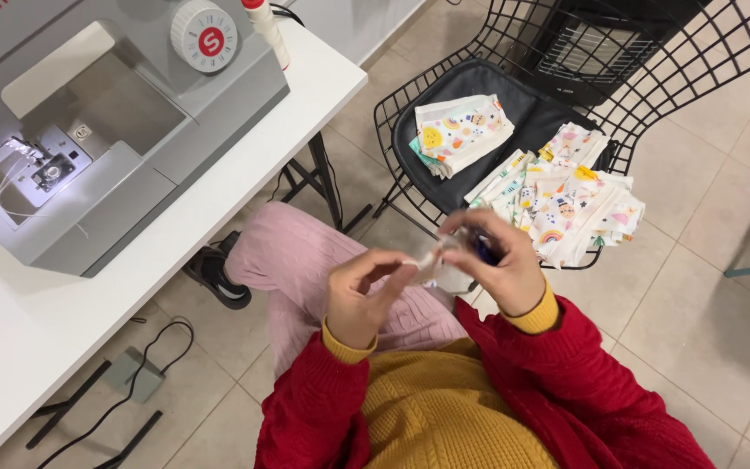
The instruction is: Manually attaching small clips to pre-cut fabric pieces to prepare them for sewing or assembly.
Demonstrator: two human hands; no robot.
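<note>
My left hand and my right hand are raised together over my lap, in red sleeves with yellow cuffs. Between their fingertips they pinch a small pale piece of fabric. My right hand also holds a small dark blue tool, mostly hidden by its fingers. Just beyond my hands stands a black wire chair with two heaps of white patterned fabric pieces, one folded stack at the left and a looser pile at the right.
A grey sewing machine stands on a white table at the left, with a white bottle behind it. A foot pedal and black cable lie on the tiled floor. My legs are in pink trousers.
</note>
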